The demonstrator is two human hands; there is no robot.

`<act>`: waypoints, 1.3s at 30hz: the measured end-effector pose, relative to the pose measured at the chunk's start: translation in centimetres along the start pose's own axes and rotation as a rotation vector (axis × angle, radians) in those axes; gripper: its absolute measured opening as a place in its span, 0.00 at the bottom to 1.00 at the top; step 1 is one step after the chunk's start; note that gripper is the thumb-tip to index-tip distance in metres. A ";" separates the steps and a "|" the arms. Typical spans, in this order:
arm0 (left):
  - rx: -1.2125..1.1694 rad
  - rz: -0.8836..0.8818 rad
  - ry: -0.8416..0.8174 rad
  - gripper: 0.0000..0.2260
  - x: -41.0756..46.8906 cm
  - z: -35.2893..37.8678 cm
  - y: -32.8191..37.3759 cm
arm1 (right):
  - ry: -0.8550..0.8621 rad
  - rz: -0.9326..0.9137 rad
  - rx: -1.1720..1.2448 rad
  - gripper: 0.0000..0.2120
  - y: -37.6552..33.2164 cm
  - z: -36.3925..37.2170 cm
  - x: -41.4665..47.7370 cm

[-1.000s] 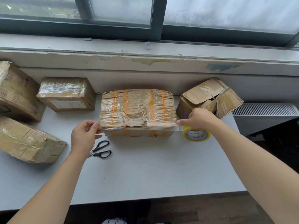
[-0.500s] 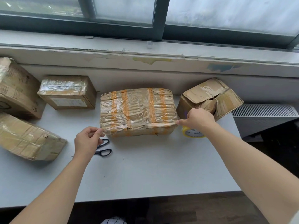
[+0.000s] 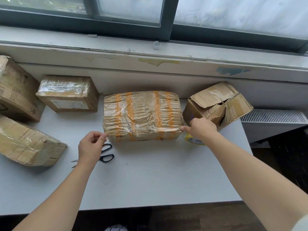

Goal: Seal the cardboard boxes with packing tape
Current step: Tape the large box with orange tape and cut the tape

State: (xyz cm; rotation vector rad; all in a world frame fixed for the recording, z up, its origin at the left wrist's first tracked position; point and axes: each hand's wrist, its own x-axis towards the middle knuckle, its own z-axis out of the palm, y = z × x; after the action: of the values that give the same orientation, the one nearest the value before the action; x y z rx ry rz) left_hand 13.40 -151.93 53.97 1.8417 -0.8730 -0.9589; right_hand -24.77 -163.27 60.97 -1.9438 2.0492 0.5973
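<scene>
- We are finding the left hand [image 3: 90, 146] pinching, thumb to forefinger, at the front-left corner of the middle box [image 3: 141, 114]. The right hand [image 3: 200, 129] is pinching at the front-right corner.
- We are judging that both are holding a clear tape strip [image 3: 145, 130] taut along the front top edge, though the film is barely showing.
- The box is sitting mid-table [image 3: 150, 177], below the window sill.
- The tape roll [image 3: 195, 141] is lying just under the right wrist. We cannot tell whether that hand is bearing it.
- The tape is looking thin, limp and self-sticking, so we are advising holding it by the ends only, under tension.
- The box is looking crumpled, soft-edged and slick with film, so we are advising pressing along the edge, not squeezing.
- The scissors [image 3: 106, 152] are lying beneath the left hand.
</scene>
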 end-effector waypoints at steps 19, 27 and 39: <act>-0.589 -0.528 -0.414 0.06 2.7 -0.4 2.0 | -0.104 -0.047 0.158 0.24 1.0 1.6 0.7; -0.546 -0.578 -0.266 0.06 4.1 1.2 3.6 | -0.053 -0.066 0.272 0.24 1.3 2.2 0.6; 0.552 0.701 0.088 0.19 4.8 3.0 4.8 | -0.046 -0.078 0.410 0.27 1.5 2.8 0.1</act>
State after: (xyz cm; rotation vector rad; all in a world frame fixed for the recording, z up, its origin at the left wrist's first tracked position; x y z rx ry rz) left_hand 12.13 -158.90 56.02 1.7679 -1.6945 -0.1982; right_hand -26.51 -162.03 58.64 -1.7385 1.8774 0.1817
